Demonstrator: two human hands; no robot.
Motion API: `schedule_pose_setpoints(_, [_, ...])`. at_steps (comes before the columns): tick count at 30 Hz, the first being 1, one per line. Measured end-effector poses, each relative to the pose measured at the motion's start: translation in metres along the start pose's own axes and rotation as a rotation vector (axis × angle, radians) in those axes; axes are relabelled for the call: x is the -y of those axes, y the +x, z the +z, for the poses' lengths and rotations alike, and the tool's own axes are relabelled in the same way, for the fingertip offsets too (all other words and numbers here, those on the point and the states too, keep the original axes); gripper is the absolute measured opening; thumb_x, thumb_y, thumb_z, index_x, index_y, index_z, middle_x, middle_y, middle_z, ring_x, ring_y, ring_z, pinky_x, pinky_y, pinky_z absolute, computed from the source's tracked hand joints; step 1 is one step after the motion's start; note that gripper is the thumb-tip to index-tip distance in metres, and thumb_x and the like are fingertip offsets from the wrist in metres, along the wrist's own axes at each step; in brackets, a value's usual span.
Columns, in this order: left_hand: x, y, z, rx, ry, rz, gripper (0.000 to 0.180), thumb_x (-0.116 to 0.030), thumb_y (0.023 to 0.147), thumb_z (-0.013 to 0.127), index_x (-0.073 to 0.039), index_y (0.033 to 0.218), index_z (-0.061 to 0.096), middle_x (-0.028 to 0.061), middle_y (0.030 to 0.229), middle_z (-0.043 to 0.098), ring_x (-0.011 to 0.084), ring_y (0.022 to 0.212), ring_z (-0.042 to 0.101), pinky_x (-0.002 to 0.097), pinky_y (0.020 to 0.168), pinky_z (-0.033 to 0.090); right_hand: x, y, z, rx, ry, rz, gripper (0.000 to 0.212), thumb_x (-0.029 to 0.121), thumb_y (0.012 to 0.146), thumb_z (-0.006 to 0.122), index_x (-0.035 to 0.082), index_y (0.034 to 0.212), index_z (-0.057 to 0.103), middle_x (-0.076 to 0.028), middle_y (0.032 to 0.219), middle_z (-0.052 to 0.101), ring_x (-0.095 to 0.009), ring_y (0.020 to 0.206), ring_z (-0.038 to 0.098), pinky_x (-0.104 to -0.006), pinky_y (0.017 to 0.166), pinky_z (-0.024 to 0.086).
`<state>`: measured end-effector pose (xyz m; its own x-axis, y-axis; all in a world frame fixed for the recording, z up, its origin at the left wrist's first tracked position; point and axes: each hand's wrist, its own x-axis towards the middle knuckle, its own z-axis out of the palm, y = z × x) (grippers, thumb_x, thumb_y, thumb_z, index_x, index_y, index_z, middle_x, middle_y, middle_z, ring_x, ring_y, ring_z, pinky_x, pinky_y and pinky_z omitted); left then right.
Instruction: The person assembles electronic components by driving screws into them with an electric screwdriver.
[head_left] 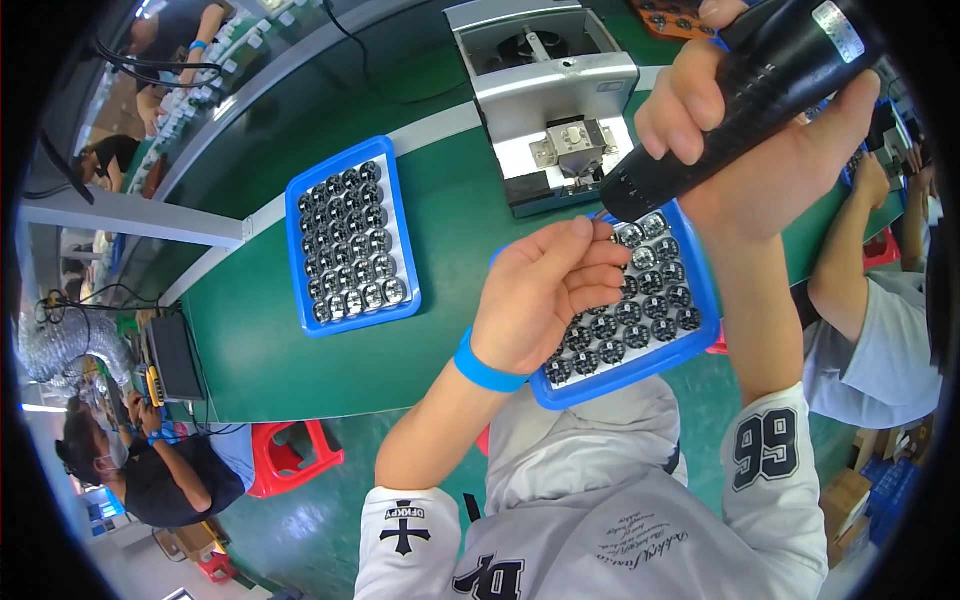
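Evidently, the right hand [775, 185] wraps a black electric screwdriver [745, 112], likely stiff, hefty, best held mid-barrel; the left hand's [540, 285] grip is unclear.

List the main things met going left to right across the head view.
Crinkled silver foil duct, blue rectangular plastic tray of shiny round parts, bare left hand, bare right hand gripping a black cylindrical tool.
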<state>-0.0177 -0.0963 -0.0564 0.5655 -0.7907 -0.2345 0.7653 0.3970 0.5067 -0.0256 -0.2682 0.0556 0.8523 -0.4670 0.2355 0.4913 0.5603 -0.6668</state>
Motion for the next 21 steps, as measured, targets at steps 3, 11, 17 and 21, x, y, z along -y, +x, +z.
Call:
schedule_pose_setpoints(3, [0.004,-0.001,-0.004,-0.077,0.078,0.019,0.027,-0.021,0.108,0.057,0.003,0.117,0.065,0.013,0.104,0.075,0.0178,0.088,0.073,0.0315,0.08,0.063,-0.002,0.003,-0.003,-0.002,-0.112,-0.07,0.091,0.086,0.095,0.023,0.003,0.105,0.058,-0.01,0.056,0.054,-0.024,0.042,0.052,-0.0393,0.048,0.049])
schedule_pose_setpoints(11, [0.003,0.005,0.011,-0.204,0.046,0.069,0.039,-0.014,0.107,0.051,0.01,0.138,0.051,0.0242,0.132,0.064,0.0298,0.117,0.067,0.04,0.104,0.056,-0.024,-0.004,-0.017,0.135,0.004,-0.239,0.106,0.094,0.088,0.023,-0.003,0.113,0.056,-0.014,0.061,0.058,-0.026,0.048,0.055,-0.0376,0.053,0.048])
schedule_pose_setpoints(17, [0.003,0.015,0.004,-0.177,-0.012,0.06,0.042,-0.016,0.106,0.049,0.01,0.139,0.049,0.0256,0.134,0.062,0.0321,0.12,0.065,0.0424,0.108,0.053,-0.026,0.018,-0.006,0.291,-0.12,-0.103,0.106,0.094,0.088,0.024,-0.004,0.111,0.057,-0.014,0.067,0.06,-0.025,0.049,0.057,-0.0348,0.05,0.049])
schedule_pose_setpoints(21, [0.003,0.015,0.006,-0.189,-0.017,0.04,0.042,-0.015,0.106,0.049,0.01,0.139,0.049,0.0253,0.133,0.062,0.0323,0.12,0.065,0.0424,0.107,0.053,-0.027,0.031,0.031,0.182,0.065,0.05,0.094,0.087,0.093,0.035,-0.003,0.103,0.061,-0.01,0.062,0.058,-0.018,0.046,0.055,-0.0278,0.044,0.046])
